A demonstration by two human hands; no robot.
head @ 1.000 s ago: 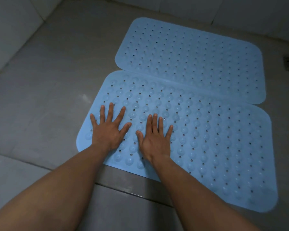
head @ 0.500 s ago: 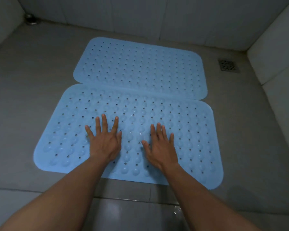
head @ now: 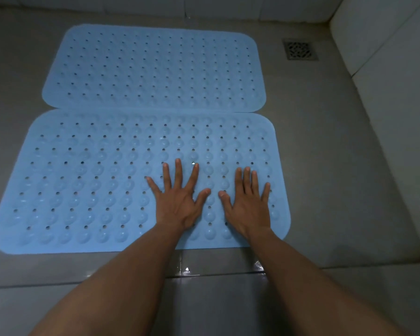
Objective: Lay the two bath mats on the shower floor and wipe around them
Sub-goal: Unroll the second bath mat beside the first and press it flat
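While both mats lie flat left of the floor drain [head: 300,50] | I read left hand [head: 177,202] and right hand [head: 247,209] splayed, pressing near mat [head: 95,180], far mat [head: 153,69] touching | floppy rubber, likely slippery; lift by corners

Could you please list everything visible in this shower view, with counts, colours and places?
bath mats: two, light blue, perforated, flat on the floor, long edges meeting, one nearer, one farther.
floor drain: one, dark metal grate, far right corner.
shower floor: grey tiles, wet glints at the near edge.
walls: pale tiles, behind and right.
left hand: fingers spread, flat on the nearer mat.
right hand: flat beside it, near the mat's right end.
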